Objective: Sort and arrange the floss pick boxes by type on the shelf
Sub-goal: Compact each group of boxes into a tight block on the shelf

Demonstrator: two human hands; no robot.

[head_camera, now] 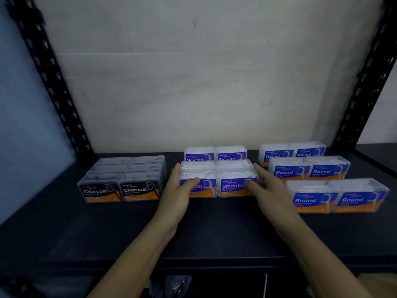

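On the dark shelf (129, 233) stand three groups of clear floss pick boxes. Black Charcoal boxes (120, 179) sit at the left in two tight columns. Purple Smooth boxes (217, 173) stand in the middle, two in front and two behind. Blue Round boxes (311, 175) form three staggered pairs at the right. My left hand (178, 190) holds the left side of the front Smooth pair, thumb across the label. My right hand (266, 190) holds the pair's right side, thumb on the front. The pair is squeezed between both hands.
Black perforated uprights (53, 82) frame the shelf at left and right, with a pale wall (204, 72) behind. The shelf's front edge (214, 261) runs below my forearms. A clear bag (178, 284) lies under the shelf, near the bottom of the view.
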